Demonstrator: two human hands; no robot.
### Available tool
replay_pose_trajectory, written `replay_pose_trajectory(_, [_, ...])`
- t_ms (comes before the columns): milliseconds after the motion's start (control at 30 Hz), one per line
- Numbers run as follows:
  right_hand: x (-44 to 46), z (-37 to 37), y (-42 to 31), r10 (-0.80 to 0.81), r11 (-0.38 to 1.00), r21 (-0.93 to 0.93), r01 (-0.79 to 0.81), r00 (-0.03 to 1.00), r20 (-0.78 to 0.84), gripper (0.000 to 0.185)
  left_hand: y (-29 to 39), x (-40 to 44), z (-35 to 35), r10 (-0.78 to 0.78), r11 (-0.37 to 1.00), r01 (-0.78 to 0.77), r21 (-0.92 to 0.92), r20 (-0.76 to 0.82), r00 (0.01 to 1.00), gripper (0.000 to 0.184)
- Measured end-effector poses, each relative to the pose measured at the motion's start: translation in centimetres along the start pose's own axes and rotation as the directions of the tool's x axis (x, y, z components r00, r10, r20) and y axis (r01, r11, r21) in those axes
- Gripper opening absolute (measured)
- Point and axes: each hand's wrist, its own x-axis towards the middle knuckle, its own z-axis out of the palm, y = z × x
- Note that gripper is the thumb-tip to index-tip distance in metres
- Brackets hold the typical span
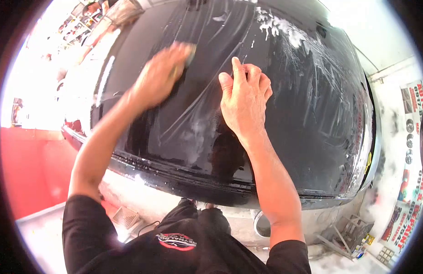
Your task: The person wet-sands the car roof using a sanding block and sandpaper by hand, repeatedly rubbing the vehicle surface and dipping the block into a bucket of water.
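Observation:
A glossy black car panel fills the middle of the view, wet and streaked with whitish suds. Thick white foam lies at its upper right, with thin runs below. My left hand, blurred by motion, is over the panel's left part, its fingers wrapped round a small pad that touches the surface. Further right, my right hand is over the middle of the panel, with its fingers bent and slightly apart, the thumb away from them, and nothing visible in it.
A red low wall stands at the left, below cluttered shelves. Printed banners hang at the right. A metal stand is on the floor at lower right. The panel's near edge runs just before my body.

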Motion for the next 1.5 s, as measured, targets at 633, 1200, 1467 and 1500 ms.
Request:
replay_pose_trajectory(633, [0.1, 0.0, 0.4, -0.011, 1.0, -0.002, 0.011, 0.999, -0.052, 0.05, -3.4, 12.9, 5.3, -0.075, 0.983, 0.069, 0.169, 0.024, 0.997, 0.043])
replay_pose_trajectory(1200, [0.1, -0.2, 0.8, 0.083, 0.983, 0.18, -0.034, 0.959, -0.272, 0.049, 2.9, 20.8, 10.9, 0.458, 0.832, -0.391, 0.395, -0.09, 0.884, 0.035])
replay_pose_trajectory(1467, [2.5, -2.1, 4.8, 0.114, 0.985, 0.171, -0.039, 0.884, -0.454, 0.049, 17.6, -7.3, -0.2, 0.124, 0.969, -0.105, -0.225, 0.073, 0.99, 0.047])
replay_pose_trajectory(1500, [2.7, -2.5, 5.1, 0.145, 0.978, 0.197, -0.062, 0.885, -0.443, 0.049, 17.5, -8.3, -1.0, 0.128, 0.973, -0.098, -0.21, 0.134, 0.983, 0.048])
